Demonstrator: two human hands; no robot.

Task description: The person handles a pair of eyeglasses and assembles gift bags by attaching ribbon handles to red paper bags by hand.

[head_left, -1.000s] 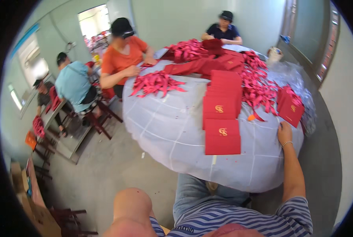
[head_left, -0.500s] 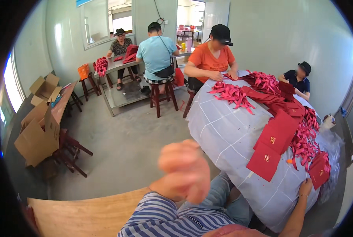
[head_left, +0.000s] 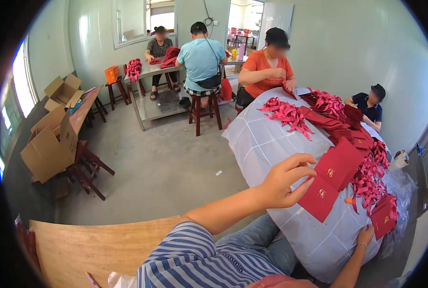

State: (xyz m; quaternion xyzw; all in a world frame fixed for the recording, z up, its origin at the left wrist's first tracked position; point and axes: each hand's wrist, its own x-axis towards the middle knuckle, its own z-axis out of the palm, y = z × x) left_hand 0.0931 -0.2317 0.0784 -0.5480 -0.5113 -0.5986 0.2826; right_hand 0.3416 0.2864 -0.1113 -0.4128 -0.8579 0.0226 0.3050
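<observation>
My left hand (head_left: pixel 288 181) reaches over the left edge of two overlapping red paper bags (head_left: pixel 322 193) with gold emblems. Its thumb and fingers are curved and apart, with nothing seen between them; whether the fingertips touch the bag is unclear. At the right, my right hand (head_left: pixel 366 235) lies on the table's pale cover (head_left: pixel 266 156), its fingers stretched toward the lower left edge of another red bag (head_left: pixel 383 218) with ribbon at its top. Those fingertips are small in view, and no grip on the bag shows.
Red ribbons (head_left: pixel 369 177) and stacked red bags (head_left: pixel 331 122) cover the table's far and right parts. Across it work a person in orange (head_left: pixel 266 72) and one in dark clothing (head_left: pixel 367 105). A wooden board (head_left: pixel 103 245) is at lower left; cardboard boxes (head_left: pixel 51 151) stand beyond.
My left hand has swung from above the floor in front of me to the right, over the red bags, and its fingers have spread. My right hand stays by the bag at the right.
</observation>
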